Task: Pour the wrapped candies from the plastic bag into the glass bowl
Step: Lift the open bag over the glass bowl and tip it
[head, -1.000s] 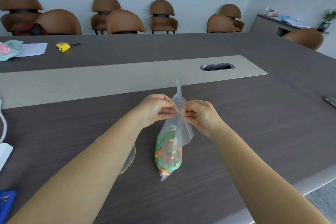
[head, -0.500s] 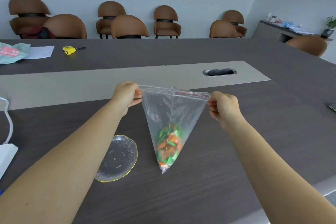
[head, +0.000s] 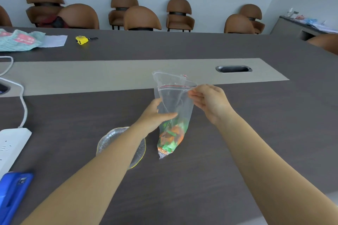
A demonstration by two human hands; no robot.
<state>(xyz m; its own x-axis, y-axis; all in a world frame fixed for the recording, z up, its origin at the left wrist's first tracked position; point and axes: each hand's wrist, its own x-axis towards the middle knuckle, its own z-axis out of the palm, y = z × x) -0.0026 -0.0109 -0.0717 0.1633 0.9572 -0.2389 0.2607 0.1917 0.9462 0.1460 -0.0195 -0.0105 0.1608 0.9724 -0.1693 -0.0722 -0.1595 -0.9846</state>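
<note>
A clear zip plastic bag [head: 175,97] stands upright over the dark table, its mouth open at the top with a red seal line. Green and orange wrapped candies [head: 172,137] fill its bottom corner. My right hand [head: 210,102] pinches the bag's top right edge. My left hand [head: 155,117] grips the bag's middle from the left, thumb across the front. The glass bowl [head: 109,140], shallow with a wavy yellowish rim, rests on the table just left of the bag; my left forearm covers its centre.
A white power strip [head: 11,148] with its cable and a blue phone [head: 12,193] lie at the near left. A cable slot [head: 233,69] sits in the table's grey centre strip. Far left are a yellow tape measure [head: 82,40] and papers. Brown chairs line the wall.
The bag's seal has been pulled apart. My left hand let go of the top left corner and dropped to grip the bag's middle; my right hand still holds the top edge.
</note>
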